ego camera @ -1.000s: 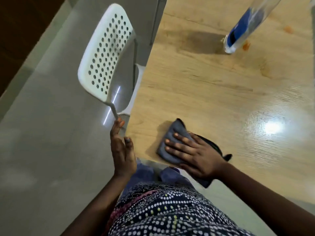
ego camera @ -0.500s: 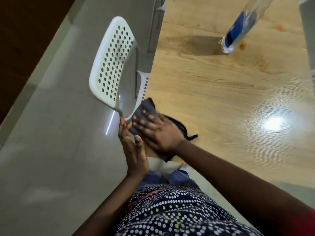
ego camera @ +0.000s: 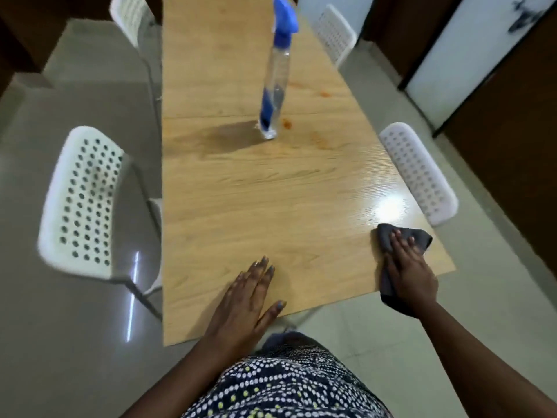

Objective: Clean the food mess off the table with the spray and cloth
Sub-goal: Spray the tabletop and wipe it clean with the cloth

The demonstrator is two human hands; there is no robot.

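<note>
A long wooden table (ego camera: 241, 206) stretches away from me. My right hand (ego camera: 410, 267) presses flat on a dark grey cloth (ego camera: 419, 236) at the table's near right corner; part of the cloth hangs over the near edge. My left hand (ego camera: 244, 306) rests flat on the table near its front edge, fingers straight, holding nothing. A clear spray bottle (ego camera: 275, 76) with a blue trigger head stands upright in the middle of the table. Orange food stains lie beside its base (ego camera: 286, 123) and further right (ego camera: 324, 93).
White perforated chairs stand around the table: one at the left (ego camera: 81, 200), one at the right (ego camera: 417, 173), and two further back (ego camera: 129, 16) (ego camera: 334, 31). Grey tiled floor surrounds the table. Dark doors and white panels line the right wall.
The view has swung from the table's left edge to its near end. My right hand has carried the cloth from the left edge to the near right corner. My left hand now lies flat on the table.
</note>
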